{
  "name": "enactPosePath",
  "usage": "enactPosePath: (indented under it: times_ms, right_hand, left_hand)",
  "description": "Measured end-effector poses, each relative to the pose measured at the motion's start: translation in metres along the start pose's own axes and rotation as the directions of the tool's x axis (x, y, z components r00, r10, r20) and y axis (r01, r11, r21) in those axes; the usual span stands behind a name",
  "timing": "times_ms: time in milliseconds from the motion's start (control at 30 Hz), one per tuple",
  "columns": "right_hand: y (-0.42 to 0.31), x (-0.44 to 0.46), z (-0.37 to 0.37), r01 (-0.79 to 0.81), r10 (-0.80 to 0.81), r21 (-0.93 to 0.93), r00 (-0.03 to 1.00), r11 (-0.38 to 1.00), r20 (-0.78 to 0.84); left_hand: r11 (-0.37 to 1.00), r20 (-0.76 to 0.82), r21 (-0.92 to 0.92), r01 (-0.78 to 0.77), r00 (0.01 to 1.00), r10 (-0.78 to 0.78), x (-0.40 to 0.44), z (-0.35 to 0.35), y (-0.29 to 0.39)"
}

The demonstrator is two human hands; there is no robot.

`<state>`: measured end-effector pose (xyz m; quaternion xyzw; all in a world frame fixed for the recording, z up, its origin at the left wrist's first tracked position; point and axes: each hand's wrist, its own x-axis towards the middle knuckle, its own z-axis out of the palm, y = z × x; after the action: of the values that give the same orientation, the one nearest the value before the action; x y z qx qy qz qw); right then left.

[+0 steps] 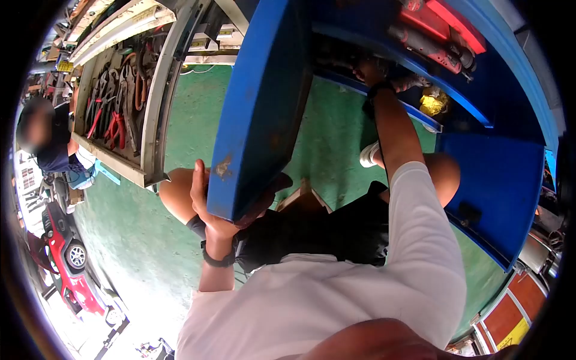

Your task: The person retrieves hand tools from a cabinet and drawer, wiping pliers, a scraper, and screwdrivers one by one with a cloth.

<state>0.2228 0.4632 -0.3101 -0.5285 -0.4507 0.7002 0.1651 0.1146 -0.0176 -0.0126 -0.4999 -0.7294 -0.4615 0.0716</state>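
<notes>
My left hand [211, 207] grips the near edge of a blue metal cabinet door [258, 108], thumb along its outer face and fingers around the inner side. Paint is worn off near that corner. My right hand [370, 72] reaches into a dark lower shelf [414, 114] of the blue cabinet, among small dark parts that I cannot make out. Its fingers are in shadow. Close to the right wrist lies a crumpled yellow item [433, 101]. On the level above rest a red and grey power tool [429, 48] and a red case [459, 24].
A second blue door [495, 195] hangs open at right. To the left, an open drawer [111, 159] holds several pliers [114, 129]. A person [51, 135] is farther left. A red car [72, 264] is at lower left. The floor [195, 120] is green.
</notes>
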Motion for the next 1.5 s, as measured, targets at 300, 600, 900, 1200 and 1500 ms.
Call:
enactPosePath:
  times_ms: [300, 600, 900, 1200, 1500]
  right_hand:
    - [0.032, 0.078, 0.003, 0.137, -0.141, 0.039, 0.985, 0.990, 0.097]
    - [0.050, 0.086, 0.016, 0.333, -0.337, -0.135, 0.941, 0.933, -0.007]
    - [0.055, 0.048, -0.001, 0.318, -0.301, -0.381, 0.948, 0.868, 0.103]
    - [-0.035, -0.181, 0.033, 0.273, 0.504, -0.821, 0.680, 0.501, 0.533]
    - [-0.039, -0.326, -0.036, 0.253, 0.071, -0.328, 0.685, 0.910, 0.725]
  left_hand:
    - [0.998, 0.056, -0.051, -0.035, 0.998, 0.038, 0.007, -0.006, -0.010]
    - [0.985, 0.112, 0.120, 0.125, 0.984, -0.139, -0.001, -0.014, -0.005]
    - [0.998, 0.119, 0.015, 0.057, 0.991, -0.058, -0.001, -0.002, 0.002]
    - [0.963, 0.199, -0.253, 0.087, 0.979, -0.036, 0.013, 0.039, 0.025]
    - [0.971, 0.403, -0.229, -0.065, 0.902, 0.155, 0.027, 0.097, 0.064]
